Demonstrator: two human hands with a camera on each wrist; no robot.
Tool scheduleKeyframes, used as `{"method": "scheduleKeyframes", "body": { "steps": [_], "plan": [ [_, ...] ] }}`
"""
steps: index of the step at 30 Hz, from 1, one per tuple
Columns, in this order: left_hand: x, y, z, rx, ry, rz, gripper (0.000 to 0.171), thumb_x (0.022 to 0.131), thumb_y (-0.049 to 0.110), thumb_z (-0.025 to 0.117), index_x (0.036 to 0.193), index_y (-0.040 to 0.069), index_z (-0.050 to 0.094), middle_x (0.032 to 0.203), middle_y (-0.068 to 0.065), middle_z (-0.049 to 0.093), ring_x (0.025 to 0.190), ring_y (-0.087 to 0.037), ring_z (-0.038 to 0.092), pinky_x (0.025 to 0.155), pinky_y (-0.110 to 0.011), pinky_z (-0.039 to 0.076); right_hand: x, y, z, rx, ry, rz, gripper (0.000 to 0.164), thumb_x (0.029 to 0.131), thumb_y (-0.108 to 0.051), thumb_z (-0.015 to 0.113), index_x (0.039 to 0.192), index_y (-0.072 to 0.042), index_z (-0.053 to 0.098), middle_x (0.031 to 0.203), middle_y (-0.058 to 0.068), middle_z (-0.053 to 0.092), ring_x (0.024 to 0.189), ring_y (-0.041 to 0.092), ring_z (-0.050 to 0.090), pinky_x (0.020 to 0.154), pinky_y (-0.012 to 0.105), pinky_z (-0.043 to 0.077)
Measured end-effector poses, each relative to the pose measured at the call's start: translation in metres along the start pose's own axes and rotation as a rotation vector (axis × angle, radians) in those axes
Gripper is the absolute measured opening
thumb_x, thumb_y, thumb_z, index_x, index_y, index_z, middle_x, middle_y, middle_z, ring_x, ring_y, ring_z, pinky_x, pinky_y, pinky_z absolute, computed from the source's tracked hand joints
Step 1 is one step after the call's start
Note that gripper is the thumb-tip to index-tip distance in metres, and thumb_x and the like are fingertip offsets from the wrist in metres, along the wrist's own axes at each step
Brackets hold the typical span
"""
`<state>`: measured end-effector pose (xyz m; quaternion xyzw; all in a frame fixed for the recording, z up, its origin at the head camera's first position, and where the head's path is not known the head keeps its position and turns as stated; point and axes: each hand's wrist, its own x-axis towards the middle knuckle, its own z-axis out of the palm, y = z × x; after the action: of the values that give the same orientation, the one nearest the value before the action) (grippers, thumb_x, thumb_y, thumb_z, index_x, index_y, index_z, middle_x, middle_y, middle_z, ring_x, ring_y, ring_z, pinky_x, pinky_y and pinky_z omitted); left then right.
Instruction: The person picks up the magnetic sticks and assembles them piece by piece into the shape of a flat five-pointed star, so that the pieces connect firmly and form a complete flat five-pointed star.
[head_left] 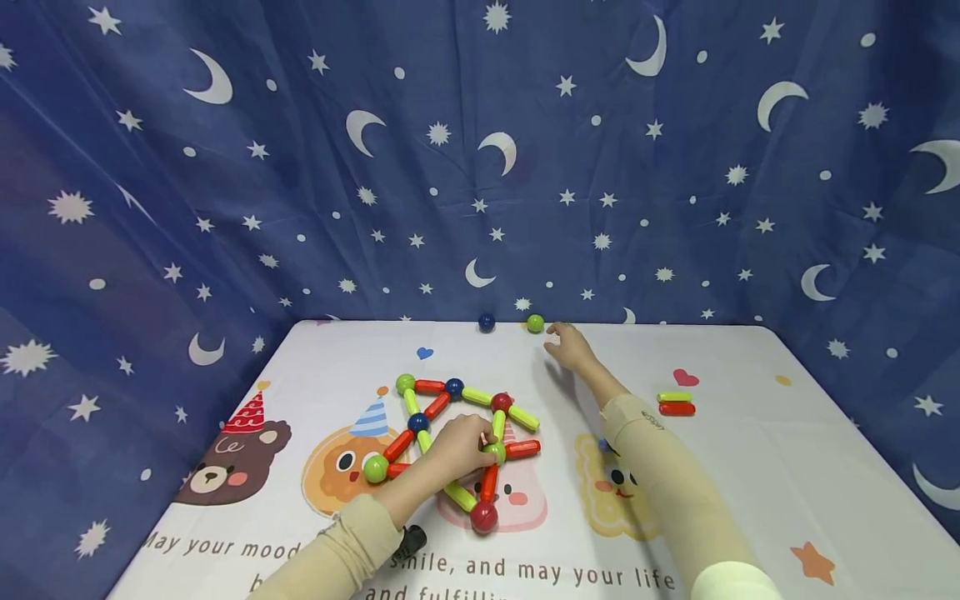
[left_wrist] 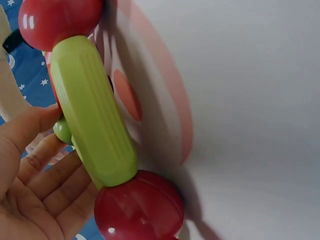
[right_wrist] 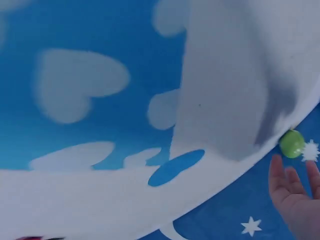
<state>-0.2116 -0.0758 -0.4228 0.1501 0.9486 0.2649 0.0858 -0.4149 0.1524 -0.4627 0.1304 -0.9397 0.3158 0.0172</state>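
Observation:
My left hand (head_left: 459, 450) pinches a green ball (head_left: 495, 452) that belongs to a joined frame of magnetic sticks and balls lying on the table. In the left wrist view, a lime stick (left_wrist: 95, 115) between two red balls, one of them low in the view (left_wrist: 140, 207), partly hides the thumb and fingers around that green ball (left_wrist: 62, 131). At the table's far edge, my right hand (head_left: 572, 347) reaches with loosely bent fingers just right of a loose green ball (head_left: 535, 323). A small gap separates the fingers from this ball in the right wrist view (right_wrist: 292, 143).
A dark blue ball (head_left: 486, 322) sits left of the loose green one. Off to the right, a lime stick (head_left: 675, 397) and a red stick (head_left: 677, 409) lie side by side. A starry blue curtain (head_left: 480, 167) hangs behind the printed white table (head_left: 750, 500).

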Motion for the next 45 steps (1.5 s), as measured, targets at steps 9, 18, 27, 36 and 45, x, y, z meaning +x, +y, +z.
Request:
{"method": "scheduleKeyframes", "body": {
  "steps": [9, 18, 27, 36, 45],
  "plan": [
    [-0.009, 0.001, 0.003, -0.029, 0.014, -0.005, 0.016, 0.077, 0.014, 0.077, 0.087, 0.006, 0.068, 0.071, 0.000, 0.057, 0.062, -0.011, 0.048, 0.055, -0.019, 0.040, 0.039, 0.030, 0.032, -0.073, -0.100, 0.006, 0.068, 0.092, -0.028, 0.057, 0.144, 0.004, 0.027, 0.150, 0.028, 0.023, 0.138, 0.041, 0.027, 0.114, 0.047, 0.023],
    [-0.010, 0.001, 0.008, -0.063, -0.003, -0.007, 0.014, 0.076, 0.013, 0.077, 0.084, 0.007, 0.067, 0.068, 0.002, 0.054, 0.061, -0.010, 0.047, 0.053, -0.018, 0.038, 0.001, -0.032, 0.010, -0.300, -0.208, -0.014, 0.066, 0.093, -0.013, 0.055, 0.147, 0.002, 0.021, 0.152, 0.024, 0.023, 0.137, 0.047, 0.025, 0.108, 0.058, 0.029],
    [-0.004, 0.001, -0.002, -0.030, 0.006, -0.002, 0.015, 0.076, 0.013, 0.077, 0.085, 0.006, 0.067, 0.068, 0.001, 0.057, 0.059, -0.011, 0.048, 0.052, -0.019, 0.039, 0.009, -0.037, 0.006, -0.352, -0.236, -0.011, 0.054, 0.091, -0.016, 0.059, 0.137, 0.003, 0.039, 0.150, 0.025, 0.024, 0.131, 0.047, 0.034, 0.105, 0.055, 0.035],
    [-0.002, 0.001, 0.003, -0.043, -0.007, -0.011, 0.014, 0.076, 0.014, 0.077, 0.084, 0.007, 0.067, 0.068, 0.001, 0.057, 0.060, -0.011, 0.048, 0.052, -0.019, 0.039, 0.054, 0.060, 0.055, -0.403, -0.222, -0.156, 0.037, 0.089, -0.023, 0.062, 0.121, -0.006, 0.058, 0.122, 0.022, 0.051, 0.109, 0.040, 0.054, 0.095, 0.048, 0.045],
    [0.001, 0.004, 0.000, -0.025, 0.000, -0.017, 0.016, 0.077, 0.014, 0.077, 0.087, 0.007, 0.068, 0.071, 0.000, 0.059, 0.061, -0.011, 0.050, 0.054, -0.019, 0.041, 0.037, 0.064, 0.042, -0.334, -0.326, -0.026, 0.044, 0.092, -0.022, 0.052, 0.136, -0.018, 0.044, 0.144, 0.021, 0.034, 0.136, 0.045, 0.027, 0.103, 0.067, 0.026]
  ]
}}
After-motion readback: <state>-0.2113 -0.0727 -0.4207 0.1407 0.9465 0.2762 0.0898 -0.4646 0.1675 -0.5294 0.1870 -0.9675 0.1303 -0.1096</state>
